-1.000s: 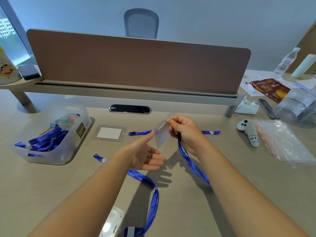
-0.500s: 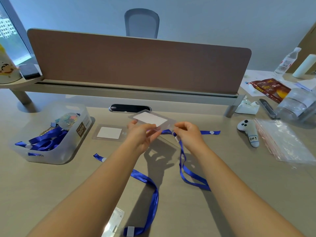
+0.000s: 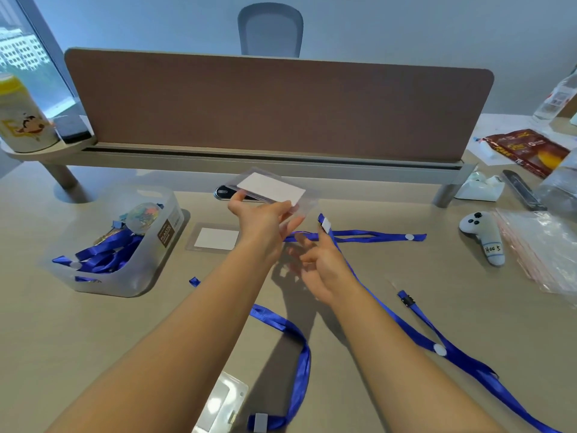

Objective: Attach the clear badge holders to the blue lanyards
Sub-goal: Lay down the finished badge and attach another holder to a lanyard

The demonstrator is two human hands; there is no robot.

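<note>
The badge holder (image 3: 271,192), clear with a white card inside, is lifted off the desk (image 3: 93,332), lying nearly flat in the air just in front of the divider (image 3: 278,107). The left hand (image 3: 263,228) grips it from below at its near edge: the thumb sits at the holder's left corner and the other fingers curl up against its underside, so most of the holder juts out past the fingertips toward the divider.

Just right of that hand, the right hand (image 3: 321,260) pinches the clip end (image 3: 325,225) of a lanyard (image 3: 415,326) between thumb and forefinger, the other fingers loosely spread. The clip sits just below the holder's right corner, close to it; whether they touch I cannot tell. From the pinch the blue strap runs back along the right forearm to the near right of the desk, and a loop of it lies flat on the desk further right.

A second holder (image 3: 216,238) lies flat on the desk, left of the raised one and nearer than the divider. Left of that is a tub (image 3: 125,245) holding more blue lanyards. Another lanyard (image 3: 293,354) curls under the left forearm down to a third holder (image 3: 223,404) at the near edge. Far right of the divider lie a controller (image 3: 482,237) and plastic bags (image 3: 543,248)
</note>
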